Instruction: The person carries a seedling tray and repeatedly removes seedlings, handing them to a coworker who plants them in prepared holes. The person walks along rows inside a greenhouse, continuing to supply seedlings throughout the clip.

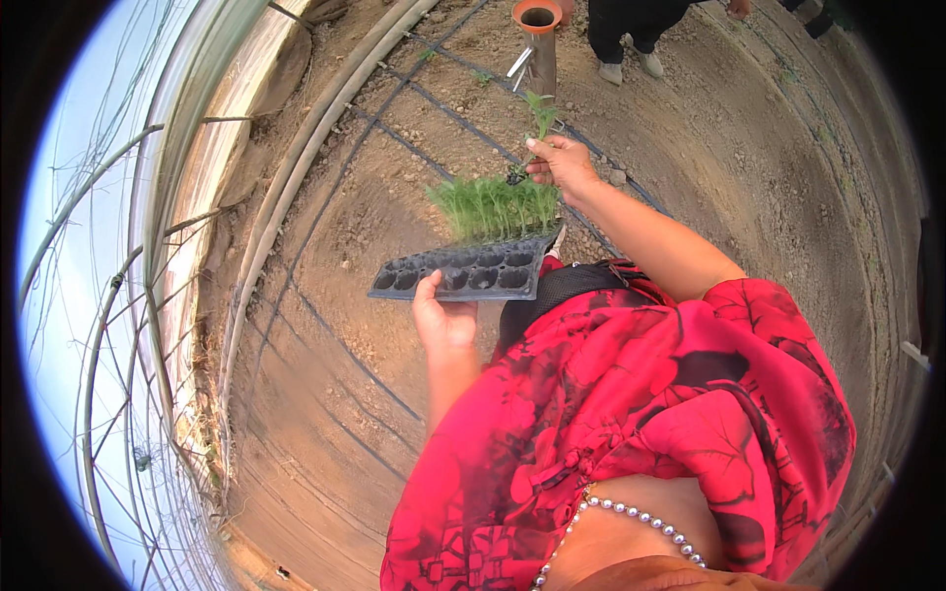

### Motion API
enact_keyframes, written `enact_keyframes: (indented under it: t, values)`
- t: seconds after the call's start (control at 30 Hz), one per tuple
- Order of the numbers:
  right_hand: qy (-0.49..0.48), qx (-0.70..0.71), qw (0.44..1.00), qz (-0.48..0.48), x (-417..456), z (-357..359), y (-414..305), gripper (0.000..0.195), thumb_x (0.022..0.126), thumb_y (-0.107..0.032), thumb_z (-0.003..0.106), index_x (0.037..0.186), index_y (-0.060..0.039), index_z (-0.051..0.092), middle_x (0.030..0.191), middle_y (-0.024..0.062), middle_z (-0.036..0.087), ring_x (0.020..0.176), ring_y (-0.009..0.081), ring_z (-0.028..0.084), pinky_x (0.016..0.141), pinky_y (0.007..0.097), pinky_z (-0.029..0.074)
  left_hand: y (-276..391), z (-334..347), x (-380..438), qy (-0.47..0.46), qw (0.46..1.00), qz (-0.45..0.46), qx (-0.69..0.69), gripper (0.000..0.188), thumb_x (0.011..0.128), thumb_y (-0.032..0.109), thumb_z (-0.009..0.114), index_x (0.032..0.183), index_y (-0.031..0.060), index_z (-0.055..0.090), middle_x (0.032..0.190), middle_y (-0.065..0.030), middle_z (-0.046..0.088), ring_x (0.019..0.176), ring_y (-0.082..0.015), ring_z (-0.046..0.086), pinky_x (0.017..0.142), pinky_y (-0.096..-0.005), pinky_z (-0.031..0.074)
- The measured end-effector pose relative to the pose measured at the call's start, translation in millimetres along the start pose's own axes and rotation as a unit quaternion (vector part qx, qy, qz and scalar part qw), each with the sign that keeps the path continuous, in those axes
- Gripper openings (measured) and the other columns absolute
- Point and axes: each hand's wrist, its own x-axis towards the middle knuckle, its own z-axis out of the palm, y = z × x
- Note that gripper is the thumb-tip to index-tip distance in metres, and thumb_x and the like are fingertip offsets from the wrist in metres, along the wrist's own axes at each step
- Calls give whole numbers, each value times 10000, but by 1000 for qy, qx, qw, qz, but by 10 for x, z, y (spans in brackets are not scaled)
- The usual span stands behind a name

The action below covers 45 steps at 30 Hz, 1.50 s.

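Note:
My left hand (pixel 443 314) grips the near edge of a black plastic seedling tray (pixel 462 275), its thumb over the rim. The near cells of the tray hold no plants, while green seedlings (pixel 502 207) stand crowded at its far side. Above the far right of the tray, my right hand (pixel 562 162) pinches one seedling (pixel 541 114) by its stem, with the dark root plug (pixel 515 176) hanging below the fingers. Beyond that hand stands a tube-shaped planter (pixel 542 59) with an orange funnel rim (pixel 537 16).
Black drip irrigation lines (pixel 462 114) cross the bare soil. A person (pixel 639 33) in dark trousers stands at the top; a hand shows beside the orange rim. Long pale pipes (pixel 295 148) and the greenhouse's plastic wall (pixel 177 111) run along the left.

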Motion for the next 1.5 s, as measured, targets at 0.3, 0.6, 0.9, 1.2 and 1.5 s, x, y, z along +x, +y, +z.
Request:
enact_keyframes:
  t: [0.3, 0.6, 0.9, 1.2, 1.5]
  values:
    - [257, -82, 953, -135, -563, -1905, -347, 248, 848, -265, 681, 846, -24, 628, 719, 42, 625, 616, 111, 611, 517, 234, 472, 338, -293, 343, 89, 995, 50, -11, 233, 795, 68, 539, 1018, 2, 520, 1058, -152, 593, 964, -323, 600, 845, -544, 508]
    - [444, -56, 886, -123, -1077, -2974, 163, 271, 845, -256, 685, 862, 8, 626, 714, 76, 629, 586, 141, 625, 479, 258, 484, 512, -178, 711, 147, 983, 106, 6, 186, 838, 101, 532, 976, -24, 520, 977, -140, 601, 913, -306, 609, 810, -502, 534]
    - [461, -19, 881, -99, -1231, -3082, 372, 288, 863, -264, 667, 938, 7, 606, 757, 65, 613, 615, 133, 625, 504, 247, 484, 420, 159, 1108, 136, 989, 59, 24, 177, 832, 107, 536, 983, 15, 544, 962, -119, 611, 884, -294, 618, 791, -493, 517]
    - [481, -18, 866, -133, -1341, -3044, 263, 281, 854, -251, 668, 856, 28, 629, 713, 74, 619, 612, 142, 632, 492, 257, 486, 192, 374, 1190, 97, 989, 42, 103, 299, 842, 118, 491, 1094, -40, 459, 1105, -187, 539, 997, -323, 583, 834, -512, 517]
    - [487, 16, 863, -133, -1416, -3047, 185, 269, 863, -253, 655, 829, 10, 614, 737, 67, 615, 619, 135, 628, 514, 252, 488, 150, 469, 1376, 134, 985, 8, 112, 186, 827, 127, 553, 985, 30, 544, 969, -104, 622, 922, -283, 614, 838, -500, 486]
